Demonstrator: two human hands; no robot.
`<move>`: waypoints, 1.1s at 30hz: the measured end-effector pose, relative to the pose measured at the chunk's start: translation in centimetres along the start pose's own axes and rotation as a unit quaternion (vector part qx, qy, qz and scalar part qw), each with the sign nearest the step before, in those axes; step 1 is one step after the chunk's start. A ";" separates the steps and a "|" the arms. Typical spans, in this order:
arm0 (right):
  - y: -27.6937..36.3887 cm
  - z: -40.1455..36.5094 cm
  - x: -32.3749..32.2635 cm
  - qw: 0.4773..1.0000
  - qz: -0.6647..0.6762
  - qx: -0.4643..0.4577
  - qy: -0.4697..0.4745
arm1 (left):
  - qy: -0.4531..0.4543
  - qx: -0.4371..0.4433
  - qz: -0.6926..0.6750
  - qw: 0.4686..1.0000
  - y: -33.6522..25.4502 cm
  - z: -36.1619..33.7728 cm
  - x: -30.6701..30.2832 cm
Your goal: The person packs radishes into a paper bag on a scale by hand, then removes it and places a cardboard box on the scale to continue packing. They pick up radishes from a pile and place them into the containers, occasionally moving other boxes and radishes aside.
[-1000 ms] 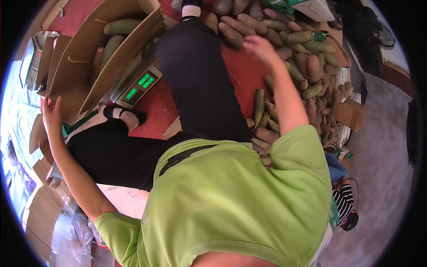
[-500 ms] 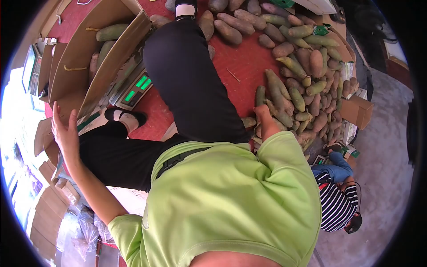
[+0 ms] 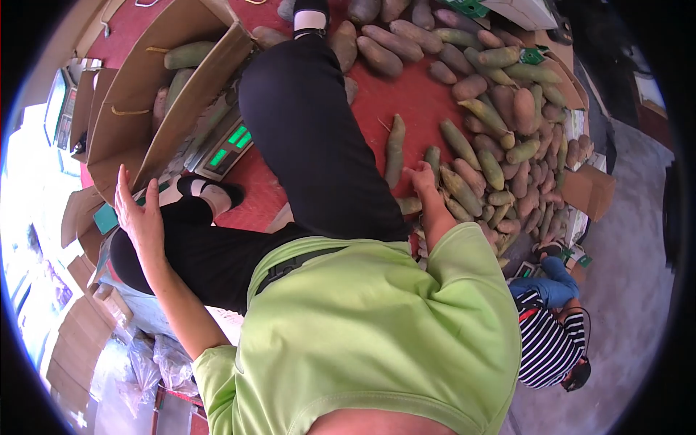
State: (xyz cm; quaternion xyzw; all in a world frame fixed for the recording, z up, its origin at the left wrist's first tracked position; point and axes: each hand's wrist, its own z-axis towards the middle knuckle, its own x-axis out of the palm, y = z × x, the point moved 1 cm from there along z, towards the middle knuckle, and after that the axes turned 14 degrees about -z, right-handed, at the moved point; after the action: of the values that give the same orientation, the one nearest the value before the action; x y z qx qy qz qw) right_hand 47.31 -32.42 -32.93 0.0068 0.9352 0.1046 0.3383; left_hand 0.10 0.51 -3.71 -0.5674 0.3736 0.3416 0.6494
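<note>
My left hand (image 3: 143, 221), fingers spread, is beside the near edge of an open cardboard box (image 3: 170, 116) with a few radishes inside. It holds nothing. My right hand (image 3: 422, 178) is at the edge of a large pile of radishes (image 3: 522, 152), green and reddish. Its fingers are slightly apart, with no radish visibly gripped. A long green radish (image 3: 394, 151) lies on the red floor just left of those fingers, apart from the pile. Another green radish (image 3: 432, 161) is right by the fingertips.
A scale (image 3: 223, 148) with lit green digits stands partly under the box. My bent leg (image 3: 312, 138) in black trousers lies between box and pile. A person in a striped top (image 3: 549, 341) crouches at the right. Plastic bags (image 3: 156, 362) lie at the lower left.
A long green radish now lies apart on the red floor left of my right hand. That hand has shifted slightly left and its fingers show more. My left hand has moved slightly right.
</note>
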 end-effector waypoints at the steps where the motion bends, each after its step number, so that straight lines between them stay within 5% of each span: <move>1: 0.3 0.6 0.7 1.000 -0.001 -0.005 0.004 | -0.001 0.012 0.013 1.000 -0.1 0.0 0.0; 10: 0.2 10.8 9.5 0.991 -0.035 -0.124 0.023 | -0.002 -0.007 0.053 0.999 0.4 -0.3 1.2; 12: -2.1 16.4 16.0 0.978 0.090 -0.132 0.136 | -0.002 -0.012 0.071 0.997 -0.2 -0.3 1.1; 13: 0.1 11.5 11.4 0.976 0.087 -0.142 0.142 | -0.003 -0.011 0.061 0.998 -0.4 -0.3 1.1; 15: 8.8 2.9 8.3 0.974 -0.190 -0.120 0.014 | -0.002 -0.031 0.055 0.998 -0.7 -0.4 1.2; 16: 9.3 2.5 8.0 0.972 -0.194 -0.130 0.014 | 0.000 -0.035 0.050 0.998 -0.7 -0.5 1.2; 22: 9.1 4.1 7.2 0.986 -0.087 -0.118 0.077 | -0.010 -0.031 0.060 0.998 -1.5 -0.5 0.9; 24: 6.5 9.9 8.1 0.972 0.117 -0.172 0.111 | -0.010 -0.034 0.056 0.998 -1.4 -0.5 1.0; 25: 13.8 14.1 -0.7 0.972 0.115 -0.175 0.110 | -0.014 -0.035 0.054 0.998 -1.4 -0.5 1.0; 26: 14.5 12.6 -2.2 0.969 0.081 -0.218 0.086 | -0.010 -0.038 0.049 0.998 -1.4 -0.5 0.9; 27: 15.0 1.5 1.4 0.962 0.047 -0.260 0.061 | -0.007 -0.039 0.044 0.998 -1.4 -0.5 0.9; 33: 30.8 -7.4 -8.6 0.837 0.012 -0.542 -0.075 | -0.020 -0.032 0.026 0.999 -0.8 -0.7 1.1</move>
State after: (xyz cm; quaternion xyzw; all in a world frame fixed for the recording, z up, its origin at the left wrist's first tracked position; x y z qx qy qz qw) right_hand 47.46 -4.45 -15.78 -0.1591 0.7005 0.5981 0.3552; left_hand 1.31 -0.31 -4.35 -0.5713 0.3640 0.3815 0.6290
